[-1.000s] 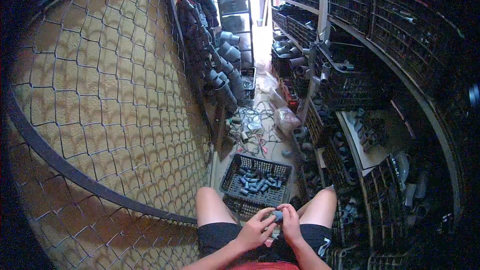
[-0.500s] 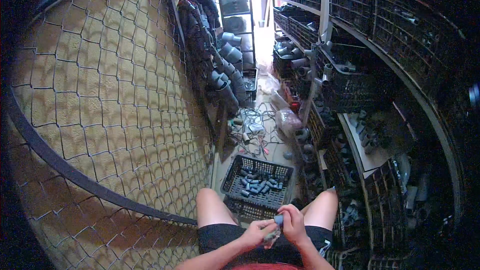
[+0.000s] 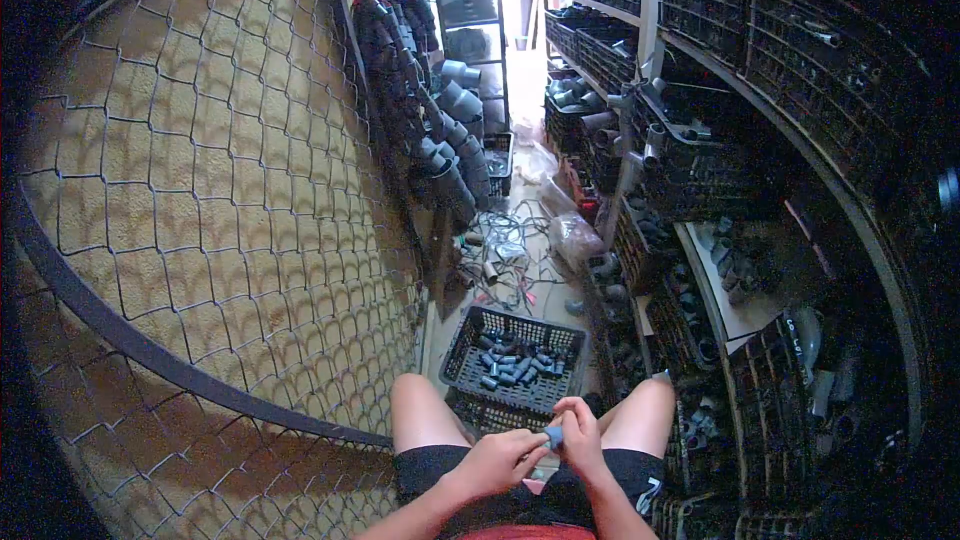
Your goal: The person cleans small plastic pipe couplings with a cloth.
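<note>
Over my lap, a short blue-grey plastic pipe fitting [image 3: 554, 435] is held between my two hands. My right hand [image 3: 583, 440] wraps its fingers round the fitting's right side. Closed fingertips of my left hand [image 3: 503, 461] grip its left end, the back of that hand turned up. Beneath the left fingers shows a small pale pink and greenish piece [image 3: 536, 484], too blurred to name. In front of my knees, a black plastic crate [image 3: 462, 380] on the floor contains several similar short fittings [image 3: 515, 362].
Chain-link mesh [image 3: 230, 180] in a curved metal frame stands close on my left. Shelves with black crates [image 3: 700, 15] of fittings line the right. Cords and scraps [image 3: 510, 240] and a plastic bag [image 3: 576, 237] lie on the floor ahead. Large grey pipe pieces [image 3: 455, 100] are stacked beyond the mesh.
My left hand has turned over and moved up onto the fitting's end; the greenish piece beneath it is now mostly covered. My right hand keeps its hold, shifted slightly.
</note>
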Available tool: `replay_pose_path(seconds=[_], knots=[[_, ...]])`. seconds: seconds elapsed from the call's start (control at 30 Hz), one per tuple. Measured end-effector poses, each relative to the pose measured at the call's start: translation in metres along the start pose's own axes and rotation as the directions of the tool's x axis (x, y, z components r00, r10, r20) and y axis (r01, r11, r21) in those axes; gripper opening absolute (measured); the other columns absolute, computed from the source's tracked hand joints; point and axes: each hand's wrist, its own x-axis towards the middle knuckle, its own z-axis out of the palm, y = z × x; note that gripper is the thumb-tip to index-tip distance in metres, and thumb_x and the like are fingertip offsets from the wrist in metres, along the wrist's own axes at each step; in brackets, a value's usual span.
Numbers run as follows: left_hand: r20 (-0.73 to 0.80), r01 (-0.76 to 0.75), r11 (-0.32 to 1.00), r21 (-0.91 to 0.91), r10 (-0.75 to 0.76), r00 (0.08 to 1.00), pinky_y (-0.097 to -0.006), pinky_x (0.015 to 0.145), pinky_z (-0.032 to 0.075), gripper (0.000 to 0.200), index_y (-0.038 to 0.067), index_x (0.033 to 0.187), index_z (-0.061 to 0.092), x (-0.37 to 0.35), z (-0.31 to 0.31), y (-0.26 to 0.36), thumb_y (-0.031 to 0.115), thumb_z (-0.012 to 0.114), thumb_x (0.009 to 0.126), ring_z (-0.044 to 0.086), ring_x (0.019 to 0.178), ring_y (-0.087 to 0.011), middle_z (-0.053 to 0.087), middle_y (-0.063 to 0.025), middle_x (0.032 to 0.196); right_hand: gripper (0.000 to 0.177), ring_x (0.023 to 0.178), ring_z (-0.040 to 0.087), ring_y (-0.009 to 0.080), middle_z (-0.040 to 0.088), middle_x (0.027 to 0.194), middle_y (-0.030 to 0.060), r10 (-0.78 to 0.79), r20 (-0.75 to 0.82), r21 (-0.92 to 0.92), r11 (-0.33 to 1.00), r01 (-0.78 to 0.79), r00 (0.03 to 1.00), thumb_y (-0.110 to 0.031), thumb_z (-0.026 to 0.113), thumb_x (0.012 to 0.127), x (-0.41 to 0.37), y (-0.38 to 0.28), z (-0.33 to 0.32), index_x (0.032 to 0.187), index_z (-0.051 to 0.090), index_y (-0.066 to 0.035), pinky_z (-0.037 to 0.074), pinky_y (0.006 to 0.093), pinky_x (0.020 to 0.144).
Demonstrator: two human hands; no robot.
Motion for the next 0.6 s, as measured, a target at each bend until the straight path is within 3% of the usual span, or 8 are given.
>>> replay_pose_path(seconds=[0.2,0.27,0.3,0.37,0.4,0.43,0.53,0.6], knots=[[0.027,0.051,0.998,-0.030,-0.050,0.998,-0.0396,0.072,0.052,0.019,0.003,0.101,0.065,0.000,-0.026,0.008,0.017,0.061,0.089,0.065,0.081,-0.0343,0.066,-0.0182,0.087,0.016,0.059,0.051,0.0085,0.055,0.073,0.0023,0.044,0.058,0.034,0.998,-0.047,0.997,-0.005,0.039,0.094,0.001,-0.013,0.008,0.100,0.053,-0.003,0.042,0.0230,0.056],[0.131,0.078,0.996,-0.036,-0.073,0.989,-0.0381,0.072,0.053,0.021,0.001,0.103,0.065,-0.004,-0.037,0.001,0.017,0.060,0.090,0.067,0.080,-0.0311,0.067,-0.0173,0.087,0.018,0.058,0.054,0.0105,0.058,0.071,0.0047,-0.306,-0.040,-0.291,0.914,0.281,0.951,-0.006,0.040,0.093,0.011,0.010,-0.002,0.105,0.053,-0.003,0.044,0.0267,0.052],[0.131,0.079,0.996,-0.036,-0.074,0.989,-0.0381,0.072,0.053,0.021,0.001,0.103,0.065,-0.009,-0.044,-0.002,0.017,0.060,0.090,0.067,0.080,-0.0311,0.067,-0.0173,0.087,0.019,0.059,0.052,0.0110,0.054,0.070,0.0035,-0.248,-0.073,-0.241,0.944,0.224,0.966,-0.004,0.040,0.091,0.014,0.003,-0.020,0.104,0.054,-0.004,0.044,0.0291,0.054],[-0.176,0.036,0.998,-0.053,-0.044,0.983,-0.0344,0.070,0.053,0.022,0.000,0.107,0.065,-0.017,-0.056,-0.009,0.013,0.057,0.091,0.067,0.076,-0.0243,0.068,-0.0135,0.084,0.019,0.062,0.052,0.0111,0.052,0.070,0.0027,-0.028,-0.155,-0.111,0.994,0.011,0.988,-0.004,0.040,0.092,0.015,-0.022,-0.039,0.104,0.054,-0.005,0.044,0.0291,0.058],[-0.198,0.190,0.939,-0.288,-0.252,0.947,-0.0329,0.072,0.052,0.019,0.000,0.102,0.067,-0.018,-0.056,-0.011,0.010,0.059,0.088,0.067,0.078,-0.0249,0.069,-0.0164,0.093,0.019,0.062,0.051,0.0102,0.053,0.072,0.0031,-0.136,-0.085,-0.216,0.970,0.115,0.987,-0.008,0.039,0.095,0.024,-0.001,-0.052,0.107,0.053,-0.007,0.043,0.0259,0.055],[-0.271,0.194,0.920,-0.342,-0.294,0.916,-0.0312,0.074,0.052,0.022,0.000,0.108,0.065,-0.014,-0.056,-0.008,0.007,0.056,0.089,0.066,0.081,-0.0229,0.068,-0.0156,0.092,0.019,0.062,0.051,0.0102,0.053,0.072,0.0031,-0.129,-0.082,-0.216,0.970,0.109,0.988,-0.008,0.039,0.095,0.021,-0.002,-0.048,0.107,0.053,-0.007,0.043,0.0259,0.055],[-0.166,0.112,0.961,-0.254,-0.157,0.974,-0.0293,0.077,0.050,0.030,0.001,0.123,0.058,-0.002,-0.043,-0.008,0.006,0.051,0.093,0.062,0.092,-0.0183,0.062,-0.0106,0.101,0.019,0.062,0.051,0.0101,0.056,0.073,0.0033,0.164,0.148,0.007,0.986,-0.167,0.975,-0.010,0.041,0.095,0.011,-0.037,-0.019,0.111,0.050,-0.006,0.043,0.0256,0.054],[-0.175,-0.088,0.989,-0.121,0.066,0.982,-0.0334,0.085,0.048,0.037,0.005,0.128,0.055,0.005,-0.012,-0.022,0.007,0.052,0.092,0.060,0.100,-0.0276,0.058,-0.0156,0.111,0.024,0.078,0.056,0.0128,0.059,0.090,0.0070,-0.006,0.170,-0.051,0.999,0.015,0.985,-0.010,0.041,0.094,0.016,-0.015,-0.009,0.117,0.049,-0.005,0.046,0.0266,0.069]])
